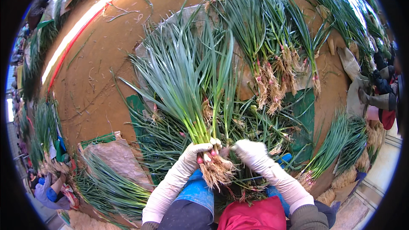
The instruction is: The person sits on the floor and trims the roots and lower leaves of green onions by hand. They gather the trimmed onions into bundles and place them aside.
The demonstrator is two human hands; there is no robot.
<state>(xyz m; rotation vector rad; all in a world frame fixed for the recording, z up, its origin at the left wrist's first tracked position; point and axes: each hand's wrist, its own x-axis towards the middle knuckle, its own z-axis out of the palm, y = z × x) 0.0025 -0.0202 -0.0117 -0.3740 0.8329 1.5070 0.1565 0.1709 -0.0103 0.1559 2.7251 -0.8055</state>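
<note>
My left hand (199,153), in a pale glove, is closed around a bunch of green garlic plants (195,115). Their leaves fan away from me, and pinkish bulbs with a tangle of pale roots (217,171) hang below the fist. My right hand (250,151), gloved as well, is motion-blurred just right of the bunch. Its fingertips are close to the base of one upright stalk (227,115), and whether they grip it is unclear. Under both hands lies a heap of loose green leaves and stalks (255,127).
Rooted garlic plants (271,51) lie on sacking beyond the heap. Sorted bundles rest at lower left (118,182) and right (329,150). A green sheet (303,124) shows under the heap. A red strip (76,38) crosses the brown floor (92,102). Another person (52,191) sits at far left.
</note>
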